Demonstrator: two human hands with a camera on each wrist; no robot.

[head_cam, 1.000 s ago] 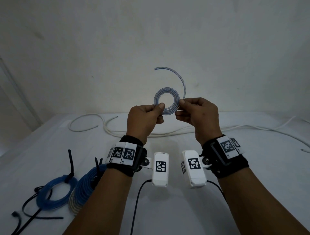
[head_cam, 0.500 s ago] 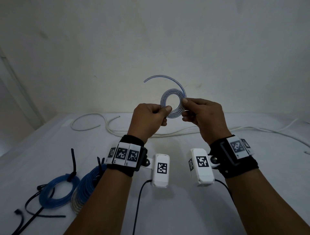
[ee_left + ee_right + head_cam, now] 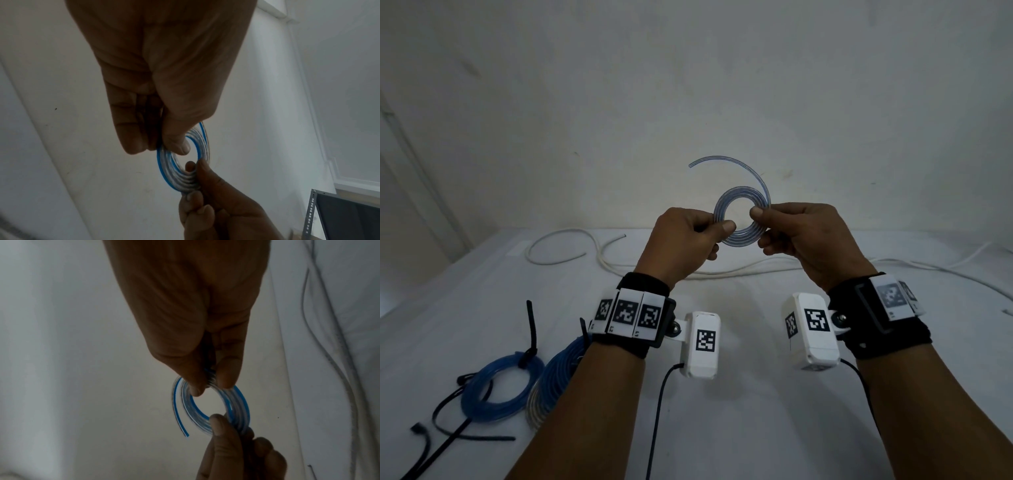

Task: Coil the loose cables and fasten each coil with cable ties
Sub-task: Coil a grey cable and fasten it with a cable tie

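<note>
Left hand and right hand each pinch opposite sides of small cable coil, keeping turns flat; free tail left to wind, likely.

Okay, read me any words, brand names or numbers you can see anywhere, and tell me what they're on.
No readable words, brands or numbers anywhere.
Left wrist band: black-and-white square code patterns only, no letters.
Right wrist band: same, blurred.
Two white camera boxes: code patterns only.
Cable coil: no print visible.
</note>
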